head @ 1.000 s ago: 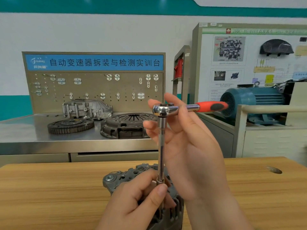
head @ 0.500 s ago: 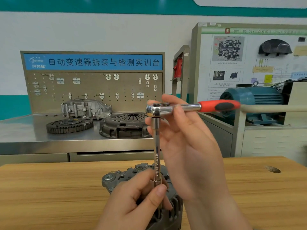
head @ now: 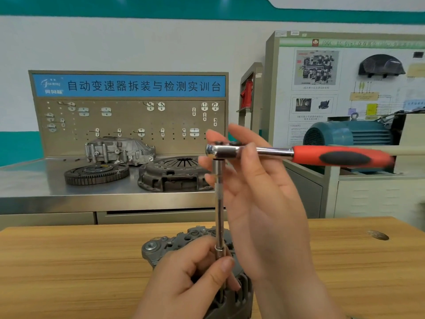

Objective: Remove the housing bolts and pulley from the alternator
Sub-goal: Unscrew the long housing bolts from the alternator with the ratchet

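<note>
A grey alternator (head: 170, 246) stands on the wooden table (head: 69, 268) at the bottom centre, partly hidden by my hands. A ratchet wrench (head: 340, 156) with a red and black handle sits on a long chrome extension bar (head: 219, 203) that runs straight down to the alternator. My left hand (head: 190, 286) pinches the bar's lower end and socket against the alternator. My right hand (head: 259, 194) holds the ratchet head between thumb and fingers, the other fingers spread. The bolt under the socket is hidden.
Behind the table stands a steel bench (head: 34, 183) with a flywheel (head: 96, 172), a clutch cover (head: 170, 173) and a gearbox housing (head: 119, 150) under a pegboard. A teal electric motor (head: 349, 133) and a display panel (head: 345, 77) stand at the right.
The ratchet handle has swung further to the right and toward me while the extension bar stays upright on the alternator. My left hand keeps its grip at the bar's foot.
</note>
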Demonstrator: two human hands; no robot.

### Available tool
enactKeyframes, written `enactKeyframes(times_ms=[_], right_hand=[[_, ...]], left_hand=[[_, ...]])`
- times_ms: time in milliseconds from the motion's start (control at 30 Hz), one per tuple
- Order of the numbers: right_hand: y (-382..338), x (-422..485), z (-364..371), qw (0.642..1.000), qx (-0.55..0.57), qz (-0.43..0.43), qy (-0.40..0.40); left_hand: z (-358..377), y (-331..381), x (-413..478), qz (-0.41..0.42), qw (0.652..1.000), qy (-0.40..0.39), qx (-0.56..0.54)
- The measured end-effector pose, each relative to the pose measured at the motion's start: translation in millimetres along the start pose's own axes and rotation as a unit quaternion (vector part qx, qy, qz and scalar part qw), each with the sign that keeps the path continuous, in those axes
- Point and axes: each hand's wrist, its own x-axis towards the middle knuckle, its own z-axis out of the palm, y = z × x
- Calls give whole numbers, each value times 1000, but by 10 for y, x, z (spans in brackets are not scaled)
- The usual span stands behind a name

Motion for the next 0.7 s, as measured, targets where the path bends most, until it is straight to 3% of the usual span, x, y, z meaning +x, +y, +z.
enactKeyframes(times_ms=[167,367,433,700], right_hand=[[-10,16,-19,995,73,75,-6],[-15,-10,-20,995,-86,-44,16],[-19,-19,-16,995,-89,-44,13],[-28,20,-27,996,68,64,-14]], left_hand=[[0,-3,-7,15,1000,-7,1],[8,0,-1,-1,1000,2,13],[12,3,-3,-4,1000,4,15],[2,12,-7,2,1000,2,2]])
